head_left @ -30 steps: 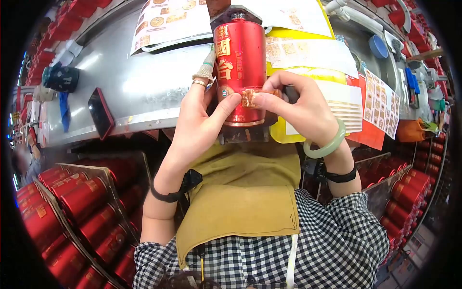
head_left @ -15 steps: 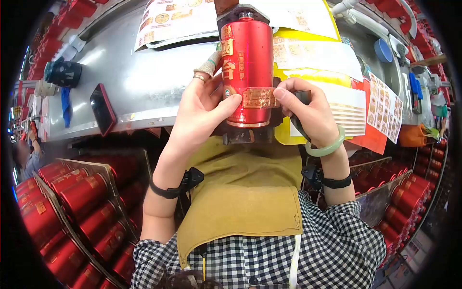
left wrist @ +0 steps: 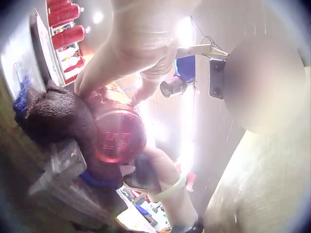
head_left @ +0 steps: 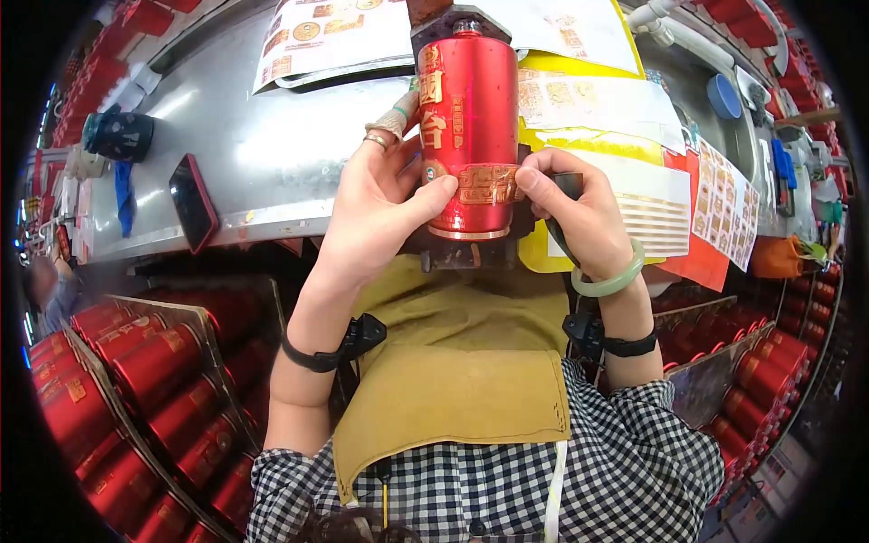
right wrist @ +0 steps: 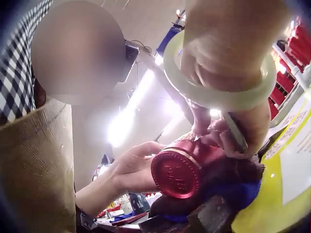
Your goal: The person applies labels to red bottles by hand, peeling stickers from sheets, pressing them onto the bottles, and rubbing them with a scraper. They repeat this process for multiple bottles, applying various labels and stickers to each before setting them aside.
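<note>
A red metallic bottle [head_left: 484,109] with gold characters lies neck away from me on a dark padded stand [head_left: 466,258]. My left hand [head_left: 367,208], a knitted cover on one finger, holds the bottle's left side. Its thumb presses at the left end of a copper-gold label [head_left: 487,184] across the bottle's lower part. With thumb and index finger my right hand [head_left: 579,208] pinches the label's right end. A dark flat tool [head_left: 566,222] is tucked in that palm; its narrow edge [right wrist: 235,131] shows in the right wrist view. The bottle's round base [right wrist: 176,174] faces me.
Sticker sheets [head_left: 335,41] lie behind the bottle, and white striped paper [head_left: 647,213] on yellow sheets lies to the right. A phone [head_left: 193,204] and dark jar [head_left: 118,136] are on the metal table's left. Racks of red bottles [head_left: 158,362] flank me below.
My right hand has drawn rightward from near the left thumb, and the label now stretches flat across the bottle. The left thumb stays pressed at its left end.
</note>
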Tool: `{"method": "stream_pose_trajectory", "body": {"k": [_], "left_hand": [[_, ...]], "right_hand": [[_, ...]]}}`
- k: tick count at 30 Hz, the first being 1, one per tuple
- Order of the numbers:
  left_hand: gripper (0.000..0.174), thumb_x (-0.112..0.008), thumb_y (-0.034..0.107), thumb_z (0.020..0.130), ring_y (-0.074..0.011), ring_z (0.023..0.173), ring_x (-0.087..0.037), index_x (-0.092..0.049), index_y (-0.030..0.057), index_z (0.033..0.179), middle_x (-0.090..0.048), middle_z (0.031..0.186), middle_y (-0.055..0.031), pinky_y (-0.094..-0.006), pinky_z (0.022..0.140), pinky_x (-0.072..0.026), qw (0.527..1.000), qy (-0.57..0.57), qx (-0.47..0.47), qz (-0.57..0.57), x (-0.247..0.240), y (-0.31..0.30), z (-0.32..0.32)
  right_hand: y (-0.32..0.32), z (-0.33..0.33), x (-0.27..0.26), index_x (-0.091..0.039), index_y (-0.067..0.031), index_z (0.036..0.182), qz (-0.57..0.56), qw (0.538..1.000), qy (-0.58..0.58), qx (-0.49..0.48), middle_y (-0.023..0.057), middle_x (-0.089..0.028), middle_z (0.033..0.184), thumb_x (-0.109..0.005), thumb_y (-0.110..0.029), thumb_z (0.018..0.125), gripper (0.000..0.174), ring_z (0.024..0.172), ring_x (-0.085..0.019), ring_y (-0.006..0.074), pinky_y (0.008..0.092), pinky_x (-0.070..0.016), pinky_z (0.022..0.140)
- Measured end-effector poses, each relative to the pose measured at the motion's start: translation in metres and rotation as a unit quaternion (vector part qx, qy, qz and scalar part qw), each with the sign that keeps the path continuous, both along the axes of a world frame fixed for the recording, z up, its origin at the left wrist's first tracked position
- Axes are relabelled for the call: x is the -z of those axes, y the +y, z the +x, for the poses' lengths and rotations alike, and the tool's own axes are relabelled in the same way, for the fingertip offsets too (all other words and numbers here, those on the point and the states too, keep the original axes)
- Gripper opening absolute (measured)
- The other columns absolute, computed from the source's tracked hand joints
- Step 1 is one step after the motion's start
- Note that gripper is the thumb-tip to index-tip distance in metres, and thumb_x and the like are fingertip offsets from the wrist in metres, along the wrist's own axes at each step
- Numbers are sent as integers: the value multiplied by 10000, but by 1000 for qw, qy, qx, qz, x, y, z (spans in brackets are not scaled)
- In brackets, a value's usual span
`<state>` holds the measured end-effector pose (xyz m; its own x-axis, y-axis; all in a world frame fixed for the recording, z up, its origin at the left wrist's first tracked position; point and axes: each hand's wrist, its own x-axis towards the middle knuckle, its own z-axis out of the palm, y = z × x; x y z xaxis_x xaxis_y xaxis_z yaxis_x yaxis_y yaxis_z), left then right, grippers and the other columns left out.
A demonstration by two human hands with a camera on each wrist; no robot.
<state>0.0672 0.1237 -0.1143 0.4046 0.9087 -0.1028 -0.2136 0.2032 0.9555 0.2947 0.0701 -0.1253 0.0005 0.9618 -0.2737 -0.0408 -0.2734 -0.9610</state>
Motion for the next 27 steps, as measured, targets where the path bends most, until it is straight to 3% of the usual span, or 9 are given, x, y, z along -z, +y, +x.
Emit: {"method": "stream_pose_trajectory", "body": {"k": [10,14,16,27], "left_hand": [[818,-725,5,929,-234,1440,-465,-286,-60,1616,-452,1582,-147,-390,1196,-371,999,-28,11,-26,3,0,-1],[872,-759,55,945,-223,1388,-494,-226,-45,1629,-451,1532,-171,-393,1187,-406,999,-28,20,-30,0,-1,2],[879,-773,80,948,-229,1404,-485,-230,-43,1627,-448,1543,-169,-399,1199,-391,1000,-12,10,12,2,-3,6],[852,-748,57,959,-223,1418,-478,-231,-25,1630,-440,1561,-163,-393,1203,-386,1000,-1,22,3,3,0,9]], "right_hand": [[0,-2,-2,-738,-1,1065,2,1000,-9,-2,7,-728,968,-714,-176,1000,188,917,-625,73,249,-498,851],[0,-2,-3,-738,0,1061,2,1000,-17,0,9,-731,970,-712,-168,1000,181,921,-629,77,252,-500,858],[-1,-2,-3,-738,6,1056,8,1000,-24,0,13,-734,974,-713,-164,997,181,922,-632,82,258,-502,861],[1,-1,-7,-732,12,1030,5,1000,-25,0,21,-728,945,-718,-171,986,188,882,-622,85,267,-507,838]]}}
